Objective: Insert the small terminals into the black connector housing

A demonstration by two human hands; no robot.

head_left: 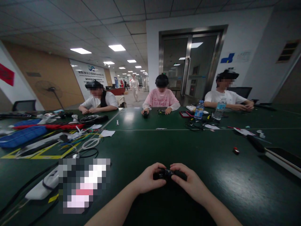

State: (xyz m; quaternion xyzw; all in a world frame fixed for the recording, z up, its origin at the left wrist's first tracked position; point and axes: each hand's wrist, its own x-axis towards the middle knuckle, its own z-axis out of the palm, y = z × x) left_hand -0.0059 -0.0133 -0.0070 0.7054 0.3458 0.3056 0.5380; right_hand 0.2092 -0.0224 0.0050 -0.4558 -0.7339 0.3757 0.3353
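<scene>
Close to the table's near edge, a small, dark, glossy black object (167, 173) sits between my two hands. My left hand (148, 179) curls round its left end, thumb below and fingers above. From the other side, my right hand (188, 180) grips its right end between thumb and fingers. The fingers cover much of it, and its exact kind is unclear. Under both hands lies the dark green tabletop (145, 147).
Left are a white power strip (43, 187), cables (90, 144), a blue tray (22, 137) and a blurred-out item (87, 183). A small red object (236, 151) and a flat device (284, 160) lie right. Two bottles (199, 110) stand farther off. Several people sit opposite.
</scene>
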